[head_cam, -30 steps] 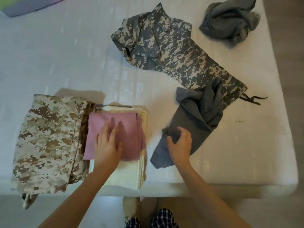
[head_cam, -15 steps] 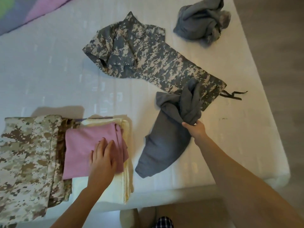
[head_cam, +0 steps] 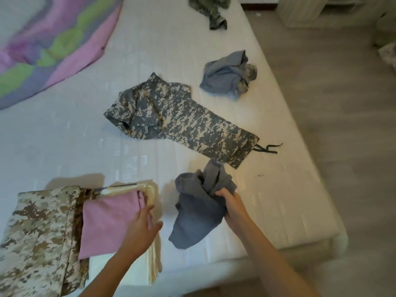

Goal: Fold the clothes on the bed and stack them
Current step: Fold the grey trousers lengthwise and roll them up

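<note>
A crumpled grey garment lies near the bed's front edge, and my right hand grips a bunch of it at its right side. To the left stands a stack: a folded pink cloth on a cream cloth, next to a folded tan camouflage garment. My left hand hovers with fingers straight over the pink cloth's right edge. Grey camouflage trousers lie spread out in the middle of the bed.
A crumpled blue-grey garment lies farther back on the white mattress, and a green camouflage piece at the far end. A striped pink, green and purple quilt covers the back left. Wooden floor runs along the right.
My right hand has pulled the grey garment off the trousers and bunched it nearer to me. My left hand has lifted off the pink cloth and shifted right. The view has tilted up.
</note>
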